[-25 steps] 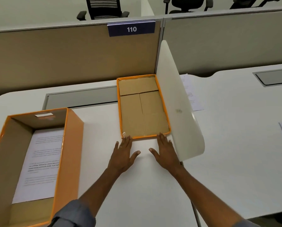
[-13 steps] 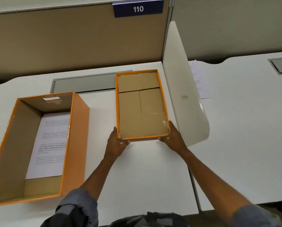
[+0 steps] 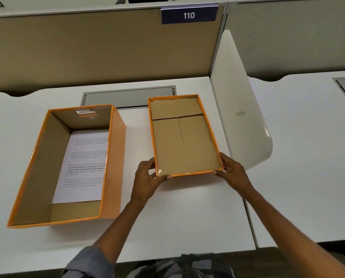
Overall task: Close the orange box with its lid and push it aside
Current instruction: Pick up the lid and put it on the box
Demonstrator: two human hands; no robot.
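Observation:
The orange box (image 3: 113, 165) stands open on the white desk at the left, with a printed sheet of paper (image 3: 85, 163) lying flat inside it. Its lid (image 3: 184, 137), orange-rimmed with a brown cardboard inside, faces up to the right of the box. My left hand (image 3: 147, 178) grips the lid's near left corner. My right hand (image 3: 232, 170) grips its near right corner. The near end of the lid is raised slightly off the desk, casting a shadow below it.
A white curved divider (image 3: 241, 109) stands right beside the lid's right edge. A grey cable tray cover (image 3: 127, 97) is set into the desk behind box and lid. Beige partition panels with a "110" sign (image 3: 188, 15) close the back. Another desk (image 3: 307, 157) lies right.
My hands went from lying flat on the desk before the lid to gripping its near corners. The lid's near end has lifted a little.

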